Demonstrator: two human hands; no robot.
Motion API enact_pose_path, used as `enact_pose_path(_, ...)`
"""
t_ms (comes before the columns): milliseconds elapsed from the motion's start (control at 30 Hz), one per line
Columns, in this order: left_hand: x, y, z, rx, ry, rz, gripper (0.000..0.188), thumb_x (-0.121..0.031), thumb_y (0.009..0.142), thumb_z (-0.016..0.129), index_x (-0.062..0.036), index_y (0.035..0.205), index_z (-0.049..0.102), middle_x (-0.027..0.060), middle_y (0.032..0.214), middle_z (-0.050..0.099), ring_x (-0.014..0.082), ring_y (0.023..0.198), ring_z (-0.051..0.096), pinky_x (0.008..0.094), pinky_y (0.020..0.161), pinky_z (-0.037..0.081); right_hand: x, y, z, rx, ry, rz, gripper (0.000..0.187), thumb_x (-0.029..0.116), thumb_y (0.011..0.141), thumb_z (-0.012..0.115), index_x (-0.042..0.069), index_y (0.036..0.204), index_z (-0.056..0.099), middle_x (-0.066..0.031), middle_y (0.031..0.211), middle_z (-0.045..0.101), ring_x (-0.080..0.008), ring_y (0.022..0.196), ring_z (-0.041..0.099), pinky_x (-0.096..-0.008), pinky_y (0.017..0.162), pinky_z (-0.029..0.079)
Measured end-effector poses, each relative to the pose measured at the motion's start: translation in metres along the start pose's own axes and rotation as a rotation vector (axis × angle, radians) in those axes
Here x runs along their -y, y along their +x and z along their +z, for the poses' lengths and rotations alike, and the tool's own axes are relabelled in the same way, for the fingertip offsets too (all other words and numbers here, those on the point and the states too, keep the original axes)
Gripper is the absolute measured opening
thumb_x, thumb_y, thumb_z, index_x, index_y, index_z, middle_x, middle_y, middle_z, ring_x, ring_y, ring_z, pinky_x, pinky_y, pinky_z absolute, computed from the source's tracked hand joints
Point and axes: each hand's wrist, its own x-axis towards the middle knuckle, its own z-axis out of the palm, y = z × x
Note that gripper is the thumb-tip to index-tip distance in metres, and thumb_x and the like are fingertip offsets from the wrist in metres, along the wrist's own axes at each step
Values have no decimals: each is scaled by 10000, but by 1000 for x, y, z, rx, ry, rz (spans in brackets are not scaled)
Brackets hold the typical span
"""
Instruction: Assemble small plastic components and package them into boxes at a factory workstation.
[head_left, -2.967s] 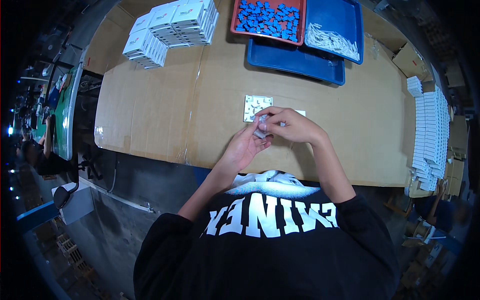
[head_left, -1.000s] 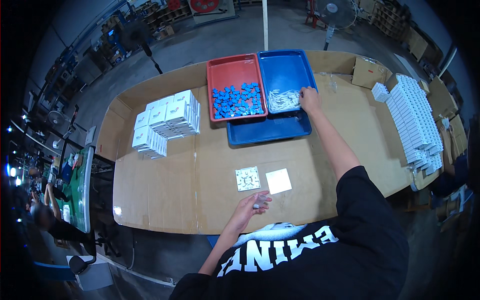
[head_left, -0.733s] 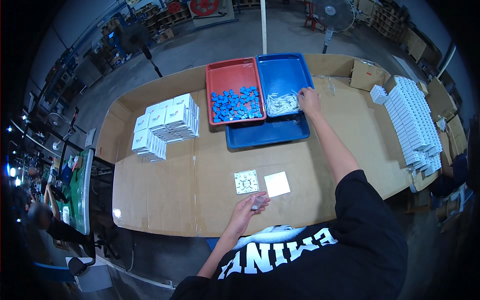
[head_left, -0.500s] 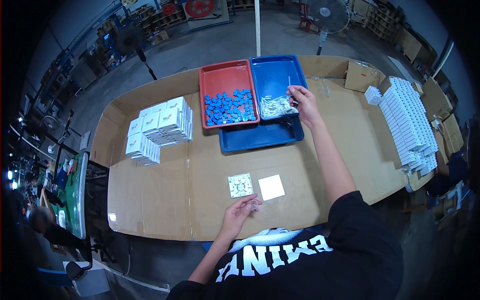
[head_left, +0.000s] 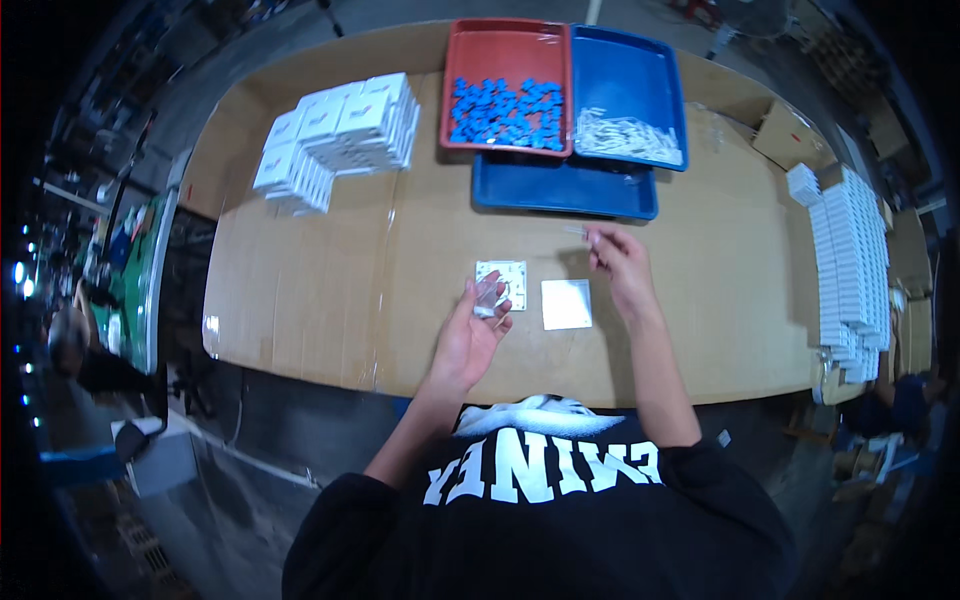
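Note:
My left hand (head_left: 468, 338) is closed around a small clear plastic piece (head_left: 488, 296), possibly a little bag. It hovers over the near left part of a white square frame plate (head_left: 515, 274) with inner cut-outs. Pinched between the fingers of my right hand (head_left: 622, 268) is a slender whitish stick-like piece (head_left: 574, 230), pointing left. That hand is above the cardboard, on the near side of the trays. A plain white square plate (head_left: 567, 305) lies flat between the two hands, beside the frame plate.
A red tray (head_left: 508, 50) holds many blue pieces. The blue tray (head_left: 622, 72) beside it has a heap of slender whitish pieces. Both overlap another blue tray (head_left: 560, 190). White boxes (head_left: 345, 120) are stacked at left, more white stacks (head_left: 845, 260) at right. Cardboard walls edge the table.
My right hand has come back from over the blue tray toward me, holding the slender piece. My left hand has turned palm-up and moved over the frame plate. The head view has tilted down.

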Motion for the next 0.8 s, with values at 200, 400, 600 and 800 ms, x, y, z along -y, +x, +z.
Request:
enact_pose_path(200,2,-1,-12,1,-49,-118,521,-495,1089,499,-106,1432,551,36,1265,632,159,1096,599,330,962,483,-30,-59,36,-24,242,258,175,59,972,709,-19,1129,716,-49,971,728,-76,709,579,-222,645,463)
enact_pose_path(400,5,-3,-8,120,13,-209,508,-492,1099,477,-101,1411,563,55,1260,647,179,1110,620,344,964,502,-15,-32,23,167,-169,-13,120,46,934,753,0,1044,768,10,905,681,-46,755,560,-215,672,443)
enact_pose_path(600,5,-6,-8,123,56,-247,478,-462,1109,468,-89,1397,549,71,1232,683,188,1115,659,357,955,541,12,-27,39,379,-387,-71,117,34,949,721,4,1051,767,-2,928,719,-63,805,603,-222,726,477)
enact_pose_path(800,6,-6,-11,161,58,-280,446,-454,1107,479,-97,1357,575,59,1244,691,193,1139,672,359,962,542,1,-25,57,489,-407,25,110,59,921,724,19,1015,767,14,771,663,-60,673,523,-250,630,445)
